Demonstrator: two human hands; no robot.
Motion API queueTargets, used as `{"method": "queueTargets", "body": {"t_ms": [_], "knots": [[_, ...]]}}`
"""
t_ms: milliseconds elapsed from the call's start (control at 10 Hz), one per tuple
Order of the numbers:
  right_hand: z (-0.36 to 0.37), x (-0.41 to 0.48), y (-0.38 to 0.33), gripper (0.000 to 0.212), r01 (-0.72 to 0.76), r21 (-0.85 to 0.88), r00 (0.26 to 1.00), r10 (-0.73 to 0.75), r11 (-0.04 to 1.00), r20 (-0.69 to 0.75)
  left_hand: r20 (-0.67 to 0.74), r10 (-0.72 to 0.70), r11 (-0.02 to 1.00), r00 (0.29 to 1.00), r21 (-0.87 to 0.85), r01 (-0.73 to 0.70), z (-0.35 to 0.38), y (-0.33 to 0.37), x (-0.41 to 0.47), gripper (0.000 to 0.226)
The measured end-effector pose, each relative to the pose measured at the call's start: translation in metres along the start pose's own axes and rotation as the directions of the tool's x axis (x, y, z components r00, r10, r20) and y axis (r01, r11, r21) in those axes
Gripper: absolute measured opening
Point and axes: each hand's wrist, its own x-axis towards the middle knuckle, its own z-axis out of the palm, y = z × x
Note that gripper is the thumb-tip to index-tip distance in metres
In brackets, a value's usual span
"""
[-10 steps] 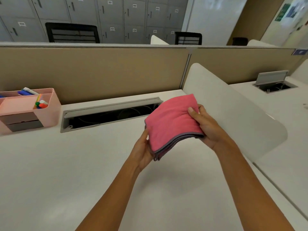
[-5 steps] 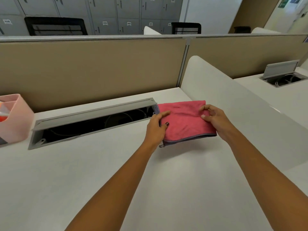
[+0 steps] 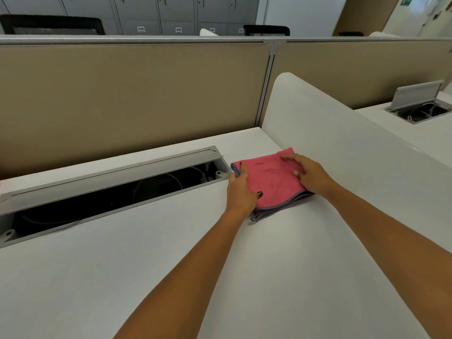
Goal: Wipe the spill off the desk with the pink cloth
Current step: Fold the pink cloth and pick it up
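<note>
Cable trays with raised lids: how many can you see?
2. One cable tray is left of the pink cloth; another sits on the neighbouring desk at far right. Others may lie outside view.

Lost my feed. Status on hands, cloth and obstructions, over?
Left hand and right hand on folded pink cloth, flat on white desk. No spill visible. Open cable tray adjacent left.

Cable tray (image 3: 110, 192) (lid raised), beige partition (image 3: 134, 94)

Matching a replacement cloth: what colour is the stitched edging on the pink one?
Grey edging on the pink cloth, clearest along its near edge in the head view.
</note>
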Motion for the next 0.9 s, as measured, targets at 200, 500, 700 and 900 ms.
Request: {"method": "queueTargets", "body": {"t_ms": [200, 500, 700, 900], "knots": [[0.006, 0.006, 0.008, 0.047, 0.063, -0.325, 0.996, -0.080, 0.944, -0.041, -0.006, -0.135, 0.990, 0.991, -0.040, 0.135, 0.011, 0.010, 0.005, 0.092], [0.038, -0.011, -0.009, 0.058, 0.064, -0.342, 0.990, -0.102, 0.938, -0.096, 0.055, 0.035, 0.873, 0.998, 0.485, -0.058, 0.022, -0.002, -0.004, 0.094], [0.045, -0.018, -0.001, 0.065, -0.006, -0.476, 0.999, 0.027, 0.879, 0.037, 0.135, 0.041, 0.773, 0.990, 0.624, -0.118, 0.013, -0.023, -0.004, 0.092], [0.050, -0.033, -0.021, 0.080, -0.029, -0.353, 0.990, -0.022, 0.935, -0.137, 0.006, 0.218, 0.831, 0.976, 0.523, -0.189, 0.000, -0.035, -0.022, 0.089]]}}
